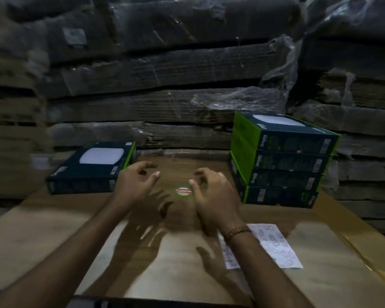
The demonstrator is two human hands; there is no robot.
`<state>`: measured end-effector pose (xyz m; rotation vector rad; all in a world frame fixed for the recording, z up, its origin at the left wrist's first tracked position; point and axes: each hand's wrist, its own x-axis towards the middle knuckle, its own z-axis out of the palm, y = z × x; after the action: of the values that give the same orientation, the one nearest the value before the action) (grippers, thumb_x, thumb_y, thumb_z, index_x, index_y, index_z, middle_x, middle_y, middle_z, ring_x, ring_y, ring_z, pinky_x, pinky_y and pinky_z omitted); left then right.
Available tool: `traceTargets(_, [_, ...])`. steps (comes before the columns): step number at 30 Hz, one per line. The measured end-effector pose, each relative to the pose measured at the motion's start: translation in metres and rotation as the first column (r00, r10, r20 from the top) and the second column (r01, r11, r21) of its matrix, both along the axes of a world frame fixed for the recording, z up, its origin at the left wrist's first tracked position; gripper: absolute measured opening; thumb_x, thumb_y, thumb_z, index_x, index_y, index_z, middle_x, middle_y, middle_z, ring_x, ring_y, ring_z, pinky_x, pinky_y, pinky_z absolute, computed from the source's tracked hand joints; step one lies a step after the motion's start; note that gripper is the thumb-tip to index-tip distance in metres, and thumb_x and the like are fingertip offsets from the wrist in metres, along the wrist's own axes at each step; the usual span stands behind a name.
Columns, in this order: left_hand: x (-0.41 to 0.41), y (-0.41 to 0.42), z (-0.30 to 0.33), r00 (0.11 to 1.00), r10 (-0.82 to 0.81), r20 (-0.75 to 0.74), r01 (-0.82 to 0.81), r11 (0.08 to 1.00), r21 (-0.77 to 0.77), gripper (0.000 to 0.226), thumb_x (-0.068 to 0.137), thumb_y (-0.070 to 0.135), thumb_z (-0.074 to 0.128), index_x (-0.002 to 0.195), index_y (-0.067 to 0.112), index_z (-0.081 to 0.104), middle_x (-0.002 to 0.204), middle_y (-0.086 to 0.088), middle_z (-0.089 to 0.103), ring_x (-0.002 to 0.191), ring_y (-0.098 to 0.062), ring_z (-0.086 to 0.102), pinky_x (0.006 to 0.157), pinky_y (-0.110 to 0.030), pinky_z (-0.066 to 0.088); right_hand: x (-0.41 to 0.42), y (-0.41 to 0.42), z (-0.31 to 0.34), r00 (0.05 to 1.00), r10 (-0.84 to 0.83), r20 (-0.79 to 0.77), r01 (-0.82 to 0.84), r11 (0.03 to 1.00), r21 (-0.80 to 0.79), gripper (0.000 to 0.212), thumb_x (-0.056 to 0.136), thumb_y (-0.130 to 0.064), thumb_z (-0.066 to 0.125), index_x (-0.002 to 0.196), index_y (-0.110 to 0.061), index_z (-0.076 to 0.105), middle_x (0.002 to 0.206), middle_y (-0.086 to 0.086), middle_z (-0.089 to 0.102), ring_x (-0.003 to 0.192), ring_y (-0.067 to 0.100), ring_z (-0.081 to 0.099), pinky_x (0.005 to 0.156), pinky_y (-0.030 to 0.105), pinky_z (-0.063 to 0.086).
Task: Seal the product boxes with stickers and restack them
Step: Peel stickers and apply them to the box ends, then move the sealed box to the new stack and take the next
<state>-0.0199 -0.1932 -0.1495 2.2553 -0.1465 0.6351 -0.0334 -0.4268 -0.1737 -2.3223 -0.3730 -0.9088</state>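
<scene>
A single dark blue and green product box (91, 167) lies flat at the left of the cardboard work surface (53, 236). At the right stands a stack of several like boxes (280, 161). Between my hands a round green and red sticker (183, 191) lies on the cardboard. My left hand (135, 182) hovers just left of it, fingers loosely curled, holding nothing. My right hand (211, 192) hovers just right of it, fingers loosely curled and empty, a bracelet on the wrist. A white sticker sheet (273, 245) lies under my right forearm.
Bundles of flattened cardboard wrapped in plastic film (165, 70) fill the whole background behind the surface. The surface's right edge (360, 238) slopes away, shiny with tape.
</scene>
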Motion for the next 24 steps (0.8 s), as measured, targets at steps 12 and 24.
traceTargets(12, [-0.002, 0.184, -0.046, 0.818, 0.574, -0.042, -0.564, 0.784, -0.258, 0.075, 0.101, 0.031, 0.072, 0.162, 0.014, 0.034, 0.171, -0.017, 0.027, 0.151, -0.044, 0.030, 0.121, -0.057, 0.034, 0.032, 0.197, -0.019, 0.916, 0.283, -0.284, -0.303, 0.952, -0.029, 0.074, 0.099, -0.081, 0.029, 0.150, -0.030, 0.046, 0.132, 0.004, 0.060, 0.123, 0.027, 0.059, 0.101, 0.047, 0.052])
traceTargets(24, [0.015, 0.216, -0.071, 0.853, 0.442, -0.276, -0.518, 0.782, -0.348, 0.052, 0.100, 0.020, 0.067, 0.147, 0.018, 0.044, 0.147, -0.010, 0.056, 0.134, -0.034, 0.056, 0.108, -0.055, 0.051, 0.082, 0.239, -0.062, 0.880, 0.229, -0.417, -0.310, 0.941, -0.138, 0.097, 0.093, -0.080, 0.049, 0.169, -0.043, 0.001, 0.178, -0.013, -0.002, 0.159, 0.026, 0.027, 0.125, 0.052, 0.034])
